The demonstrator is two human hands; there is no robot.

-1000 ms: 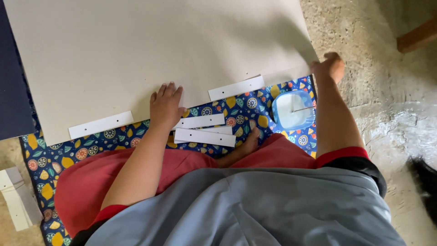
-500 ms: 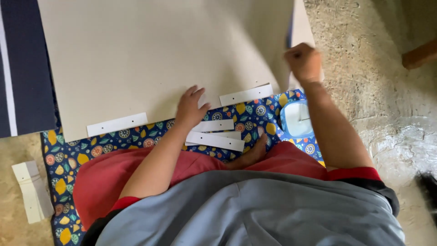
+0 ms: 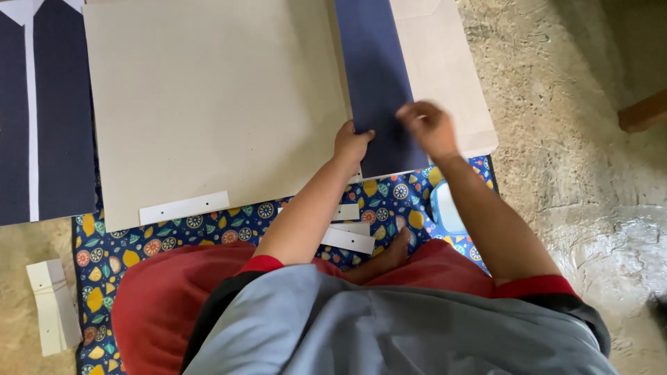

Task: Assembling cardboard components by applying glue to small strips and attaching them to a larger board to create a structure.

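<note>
The left hand [image 3: 351, 142] presses flat on the lower edge of the grey board [image 3: 215, 104] at frame centre, gripping nothing. The right hand [image 3: 429, 128] – blurred, grip unclear – hovers over the navy sheet [image 3: 379, 83]. Best keep that board pinned so edges stay aligned.

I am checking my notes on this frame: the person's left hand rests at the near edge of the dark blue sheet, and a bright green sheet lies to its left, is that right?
Not quite. The head view shows the left hand at the near edge of the dark blue sheet, but the sheet to its left is plain beige board, not bright green.
</note>
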